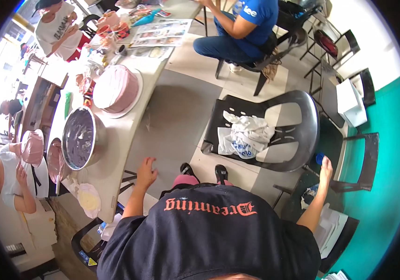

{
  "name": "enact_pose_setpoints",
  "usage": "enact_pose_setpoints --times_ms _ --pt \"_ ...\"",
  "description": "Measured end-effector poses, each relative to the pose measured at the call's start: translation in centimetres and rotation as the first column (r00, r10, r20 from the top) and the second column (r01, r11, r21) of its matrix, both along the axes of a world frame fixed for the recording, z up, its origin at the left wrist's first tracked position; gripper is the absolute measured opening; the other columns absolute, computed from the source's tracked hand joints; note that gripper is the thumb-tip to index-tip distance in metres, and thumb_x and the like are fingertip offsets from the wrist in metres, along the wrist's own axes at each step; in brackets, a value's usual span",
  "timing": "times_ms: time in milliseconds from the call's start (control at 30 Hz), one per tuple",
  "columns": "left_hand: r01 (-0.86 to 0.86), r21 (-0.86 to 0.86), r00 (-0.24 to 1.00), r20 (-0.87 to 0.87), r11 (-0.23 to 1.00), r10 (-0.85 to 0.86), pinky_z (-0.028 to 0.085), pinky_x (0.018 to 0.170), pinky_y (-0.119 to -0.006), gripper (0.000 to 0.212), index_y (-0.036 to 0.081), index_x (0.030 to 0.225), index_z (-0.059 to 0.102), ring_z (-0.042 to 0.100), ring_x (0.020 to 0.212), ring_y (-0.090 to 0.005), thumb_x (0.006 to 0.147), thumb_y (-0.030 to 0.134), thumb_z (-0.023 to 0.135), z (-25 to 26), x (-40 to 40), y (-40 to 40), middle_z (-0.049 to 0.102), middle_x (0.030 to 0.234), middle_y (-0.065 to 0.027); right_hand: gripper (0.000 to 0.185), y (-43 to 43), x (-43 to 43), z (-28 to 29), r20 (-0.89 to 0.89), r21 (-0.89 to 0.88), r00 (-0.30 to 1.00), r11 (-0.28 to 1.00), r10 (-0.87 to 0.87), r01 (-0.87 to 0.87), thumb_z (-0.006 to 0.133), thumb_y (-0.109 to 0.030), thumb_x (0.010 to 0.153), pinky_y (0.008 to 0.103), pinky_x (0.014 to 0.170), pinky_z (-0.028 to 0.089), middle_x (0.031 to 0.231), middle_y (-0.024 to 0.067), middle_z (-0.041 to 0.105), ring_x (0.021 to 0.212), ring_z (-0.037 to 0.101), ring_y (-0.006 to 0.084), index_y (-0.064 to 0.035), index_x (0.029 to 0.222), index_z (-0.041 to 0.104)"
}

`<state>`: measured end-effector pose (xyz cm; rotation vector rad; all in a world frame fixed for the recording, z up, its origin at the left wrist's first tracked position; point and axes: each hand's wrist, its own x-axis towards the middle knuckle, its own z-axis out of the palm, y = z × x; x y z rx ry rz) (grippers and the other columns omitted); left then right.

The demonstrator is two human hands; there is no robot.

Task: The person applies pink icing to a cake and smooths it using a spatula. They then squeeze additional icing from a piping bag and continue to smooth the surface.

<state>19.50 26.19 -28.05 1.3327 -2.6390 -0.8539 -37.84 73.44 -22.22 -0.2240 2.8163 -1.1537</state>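
Observation:
My left hand (pixel 147 173) is empty with its fingers apart, beside the edge of a long white table (pixel 117 140). On that table stand a steel bowl (pixel 81 140) smeared with dark purple icing and a round cake (pixel 116 89) covered in pink icing on a white board. A bowl of pink icing (pixel 55 157) with a whisk (pixel 60 168) sits past the steel bowl. Far to the right, my right hand (pixel 326 168) is raised near a small blue round object (pixel 320 158); whether the fingers grip it cannot be told.
A black plastic chair (pixel 308 129) bearing a white cloth bag (pixel 247 134) stands ahead. A person in a blue shirt (pixel 256 21) sits beyond it. Another person (pixel 9 178) holds a pink-iced cake (pixel 32 147) across the table. Chairs and a white box (pixel 351 101) line the green wall.

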Motion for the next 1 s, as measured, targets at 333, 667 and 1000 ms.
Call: enact_pose_setpoints --times_ms 333,667,1000 --pt "-0.210 0.203 0.972 0.146 0.957 0.182 0.048 0.076 -0.041 0.043 0.011 0.113 0.052 0.062 0.081 -0.0322 0.074 0.027 0.065 -9.1 16.1 0.8 0.053 0.111 -0.0149 0.047 -10.6 1.1 -2.2 -0.058 -0.128 0.995 0.989 -0.085 0.077 0.073 -0.020 0.072 0.0339 0.084 0.044 0.103 0.0156 0.062 0.091 0.059 0.0260 0.0051 0.108 0.056" --pt "-0.571 0.382 0.820 0.297 0.726 0.489 0.049 0.075 -0.040 0.043 0.011 0.111 0.053 0.062 0.081 -0.0319 0.074 0.028 0.065 -12.5 25.5 2.9 0.055 0.108 -0.0151 0.052 -11.0 7.1 -3.0 -0.171 -0.039 0.984 0.998 -0.057 0.052 0.074 -0.019 0.073 0.0335 0.088 0.042 0.107 0.0159 0.060 0.096 0.057 0.0255 0.0068 0.112 0.051" --pt "-0.676 0.449 0.729 0.294 0.584 0.618 0.049 0.075 -0.039 0.042 0.010 0.110 0.054 0.062 0.081 -0.0315 0.074 0.028 0.066 -14.0 25.3 6.7 0.057 0.106 -0.0153 0.089 -29.9 10.6 7.3 -0.394 0.694 0.903 0.701 0.174 0.167 0.073 -0.028 0.072 0.0456 0.095 0.041 0.137 0.0261 0.027 0.120 0.039 0.0401 -0.0047 0.139 0.018"
